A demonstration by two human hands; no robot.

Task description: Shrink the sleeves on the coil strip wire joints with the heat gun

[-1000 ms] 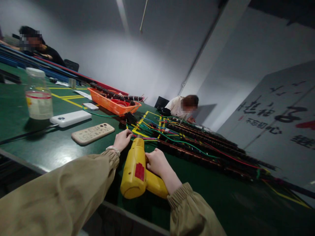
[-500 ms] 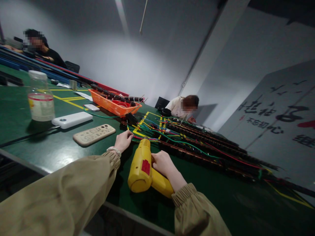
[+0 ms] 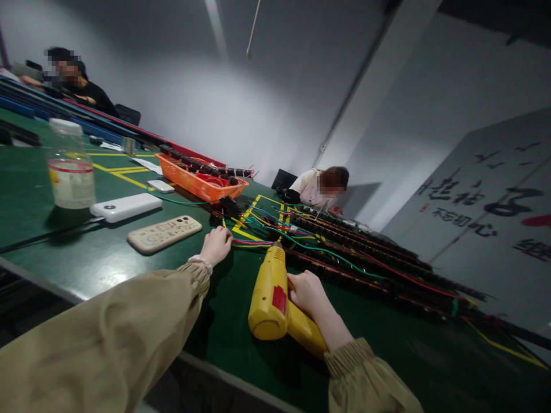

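Note:
My right hand (image 3: 309,291) is wrapped round the handle of a yellow heat gun (image 3: 269,298) with a red label. Its nozzle points away from me at a bundle of coloured wires (image 3: 253,244). The left end of that bundle is pinched in the fingers of my left hand (image 3: 216,245). To the right, the wires run toward a long dark harness (image 3: 344,277) on the green table. The nozzle tip is close to the wires; whether it touches them I cannot tell.
Left of my hands lie a patterned phone case (image 3: 165,233), a white power bank (image 3: 126,207) and a bottle (image 3: 71,166). An orange basket (image 3: 193,182) holds dark parts. More harnesses (image 3: 370,235) stretch to the right. One person (image 3: 307,184) sits across the table, another (image 3: 92,92) far left.
My right hand has moved the heat gun to the right along the wires. My left hand stays nearly in place on the bundle.

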